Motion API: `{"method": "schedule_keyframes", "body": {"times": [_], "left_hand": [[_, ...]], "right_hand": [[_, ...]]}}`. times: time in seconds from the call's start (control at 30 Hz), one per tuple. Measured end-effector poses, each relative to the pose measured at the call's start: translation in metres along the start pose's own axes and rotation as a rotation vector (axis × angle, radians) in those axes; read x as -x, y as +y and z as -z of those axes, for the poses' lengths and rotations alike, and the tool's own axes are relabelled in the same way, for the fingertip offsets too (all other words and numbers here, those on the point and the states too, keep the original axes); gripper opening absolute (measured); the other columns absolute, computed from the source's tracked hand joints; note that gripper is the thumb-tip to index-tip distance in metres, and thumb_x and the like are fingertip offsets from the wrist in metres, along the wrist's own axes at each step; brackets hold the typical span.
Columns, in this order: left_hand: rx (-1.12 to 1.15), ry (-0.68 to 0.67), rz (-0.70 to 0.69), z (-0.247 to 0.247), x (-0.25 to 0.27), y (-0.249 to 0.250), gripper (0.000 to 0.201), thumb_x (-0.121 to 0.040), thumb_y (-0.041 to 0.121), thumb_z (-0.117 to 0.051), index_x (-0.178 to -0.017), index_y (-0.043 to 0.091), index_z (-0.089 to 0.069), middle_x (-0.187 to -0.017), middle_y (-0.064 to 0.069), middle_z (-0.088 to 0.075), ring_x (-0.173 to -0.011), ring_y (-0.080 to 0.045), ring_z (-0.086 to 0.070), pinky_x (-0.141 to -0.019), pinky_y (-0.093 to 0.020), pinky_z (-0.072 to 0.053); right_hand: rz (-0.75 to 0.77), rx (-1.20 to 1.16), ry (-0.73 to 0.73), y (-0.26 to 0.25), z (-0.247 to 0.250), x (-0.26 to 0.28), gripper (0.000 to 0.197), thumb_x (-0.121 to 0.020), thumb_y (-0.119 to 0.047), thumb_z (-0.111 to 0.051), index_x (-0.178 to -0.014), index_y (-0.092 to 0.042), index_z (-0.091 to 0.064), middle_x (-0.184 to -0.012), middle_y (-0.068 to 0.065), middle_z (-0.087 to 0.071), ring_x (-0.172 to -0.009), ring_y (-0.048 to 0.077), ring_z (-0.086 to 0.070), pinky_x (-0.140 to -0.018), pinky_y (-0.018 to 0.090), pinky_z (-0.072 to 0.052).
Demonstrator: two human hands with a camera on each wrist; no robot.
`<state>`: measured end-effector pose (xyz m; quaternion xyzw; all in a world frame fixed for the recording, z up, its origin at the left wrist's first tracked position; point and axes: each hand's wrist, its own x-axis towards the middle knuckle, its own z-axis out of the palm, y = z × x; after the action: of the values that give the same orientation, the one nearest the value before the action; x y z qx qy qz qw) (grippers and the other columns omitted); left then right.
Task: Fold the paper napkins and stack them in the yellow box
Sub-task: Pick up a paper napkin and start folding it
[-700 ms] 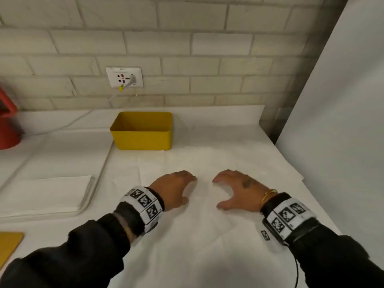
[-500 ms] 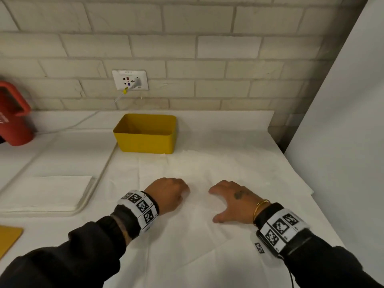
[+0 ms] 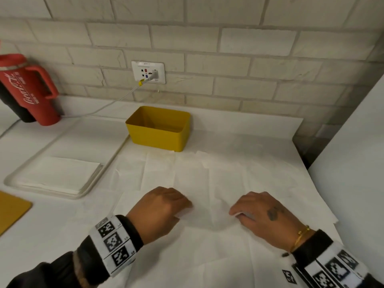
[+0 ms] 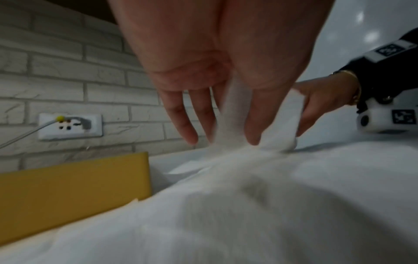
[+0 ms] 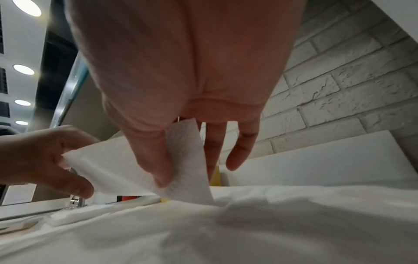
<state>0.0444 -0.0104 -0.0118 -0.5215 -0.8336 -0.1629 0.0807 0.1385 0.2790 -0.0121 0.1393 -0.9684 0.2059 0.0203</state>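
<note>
Both hands pinching the napkin's near edge!

Left hand (image 3: 161, 210) and right hand (image 3: 262, 215) each pinch the paper napkin (image 3: 207, 183) at lower centre (edge lifted off the counter); yellow box (image 3: 159, 129) sits upper centre, just beyond it.

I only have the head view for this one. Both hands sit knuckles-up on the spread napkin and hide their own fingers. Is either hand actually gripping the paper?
Observer: Yes. The left wrist view shows the left hand pinching a raised bit of the napkin between thumb and fingers.
Operator: And the right?
Observer: The right hand pinches the napkin's edge between thumb and forefinger, and its other fingers hang free.
Operator: Is that edge off the surface?
Observer: Yes. In the right wrist view, a strip of it spans lifted between the two hands.
</note>
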Motion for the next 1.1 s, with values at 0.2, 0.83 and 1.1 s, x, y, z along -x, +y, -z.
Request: {"method": "schedule_keyframes", "body": {"times": [0.2, 0.83, 1.1], "left_hand": [[0.57, 0.176, 0.308, 0.018, 0.004, 0.003, 0.026, -0.086, 0.004, -0.078, -0.104, 0.024, -0.076, -0.104, 0.012, -0.077, -0.099, -0.002, -0.07, -0.089, -0.017, -0.052], [1.193, 0.588, 0.911, 0.052, -0.056, 0.004, 0.046, -0.092, 0.016, -0.072, -0.134, 0.024, -0.056, -0.11, 0.0, -0.07, -0.094, -0.013, -0.071, -0.08, -0.031, -0.056], [1.126, 0.312, 0.847, 0.023, -0.055, 0.068, 0.062, -0.073, 0.068, -0.077, -0.121, 0.03, -0.069, -0.12, 0.011, -0.073, -0.111, 0.001, -0.066, -0.103, -0.029, -0.051]], "right_hand": [[-0.031, -0.42, 0.045, 0.009, 0.011, 0.003, 0.027, -0.075, -0.03, -0.076, -0.099, -0.043, -0.072, -0.115, -0.025, -0.068, -0.114, -0.003, -0.06, -0.101, 0.016, -0.046], [-0.476, -1.445, 0.409, -0.015, 0.044, -0.032, 0.04, -0.08, -0.013, -0.071, -0.118, -0.001, -0.069, -0.114, 0.018, -0.074, -0.1, 0.03, -0.074, -0.076, 0.033, -0.062], [-0.443, -1.388, 0.44, -0.022, 0.049, -0.027, 0.039, -0.076, -0.02, -0.072, -0.112, -0.006, -0.07, -0.111, 0.013, -0.076, -0.103, 0.028, -0.073, -0.085, 0.036, -0.061]]}}
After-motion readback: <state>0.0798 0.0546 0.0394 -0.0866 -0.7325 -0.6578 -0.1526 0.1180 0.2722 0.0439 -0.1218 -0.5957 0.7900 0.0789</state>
